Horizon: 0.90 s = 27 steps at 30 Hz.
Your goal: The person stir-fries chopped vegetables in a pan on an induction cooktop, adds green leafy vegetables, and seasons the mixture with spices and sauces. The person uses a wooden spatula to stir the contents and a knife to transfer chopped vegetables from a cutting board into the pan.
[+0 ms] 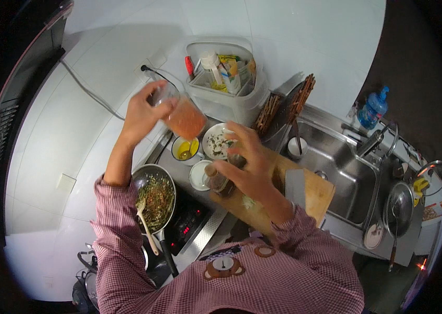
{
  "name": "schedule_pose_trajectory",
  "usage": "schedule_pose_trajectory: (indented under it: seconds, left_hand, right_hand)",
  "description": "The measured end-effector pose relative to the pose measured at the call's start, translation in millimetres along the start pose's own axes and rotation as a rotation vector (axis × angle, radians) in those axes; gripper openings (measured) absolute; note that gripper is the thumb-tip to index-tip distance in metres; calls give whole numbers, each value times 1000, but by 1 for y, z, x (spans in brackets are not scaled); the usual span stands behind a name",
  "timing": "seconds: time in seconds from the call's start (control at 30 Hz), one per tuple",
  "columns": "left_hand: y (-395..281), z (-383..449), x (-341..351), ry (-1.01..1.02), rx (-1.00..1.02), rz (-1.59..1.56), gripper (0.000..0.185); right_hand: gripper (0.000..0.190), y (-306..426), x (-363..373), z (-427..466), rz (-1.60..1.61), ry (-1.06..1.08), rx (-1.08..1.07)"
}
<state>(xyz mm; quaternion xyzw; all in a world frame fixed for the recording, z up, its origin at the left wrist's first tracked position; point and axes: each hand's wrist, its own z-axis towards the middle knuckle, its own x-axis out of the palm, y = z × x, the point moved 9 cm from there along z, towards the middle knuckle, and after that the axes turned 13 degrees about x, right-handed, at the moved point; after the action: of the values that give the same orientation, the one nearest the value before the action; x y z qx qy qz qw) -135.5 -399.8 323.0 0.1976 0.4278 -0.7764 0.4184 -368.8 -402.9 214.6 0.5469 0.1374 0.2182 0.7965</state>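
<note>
My left hand (pixel 148 106) grips a clear jar (pixel 185 117) with orange-red contents, tilted above the counter and somewhat blurred. Apart from it, my right hand (pixel 248 161) hovers with spread fingers over small jars, touching none that I can make out. One brown-capped jar (pixel 219 182) stands below its thumb; another is partly hidden by the fingers. Beneath the raised jar are an enamel mug (pixel 185 151) with yellow liquid and a spoon, and a white bowl (pixel 214 143) with dark flecks. A frying pan (pixel 156 196) of chopped greens, with a pale spatula (pixel 148 229), sits on the lit cooktop (pixel 187 219).
A wooden cutting board (pixel 317 192) bears a cleaver (pixel 295 188). To its right is a steel sink (pixel 334 168). Behind stand a plastic caddy (pixel 225 100) and bundles of chopsticks (pixel 301 98). The pan's black handle (pixel 169 257) points towards my body. A white dish (pixel 199 174) is near the jars.
</note>
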Motion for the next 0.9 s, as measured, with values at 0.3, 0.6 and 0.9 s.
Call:
schedule_pose_trajectory:
  seconds: [0.3, 0.6, 0.9]
  left_hand:
    - [192, 122, 55, -278, -156, 359, 80]
    - [296, 142, 137, -331, -230, 244, 75]
    - [340, 146, 189, -150, -158, 248, 71]
  right_hand:
    - [40, -76, -110, -61, -113, -245, 246]
    - [29, -133, -119, -85, -159, -204, 397]
    - [25, -152, -116, -72, -119, -172, 451]
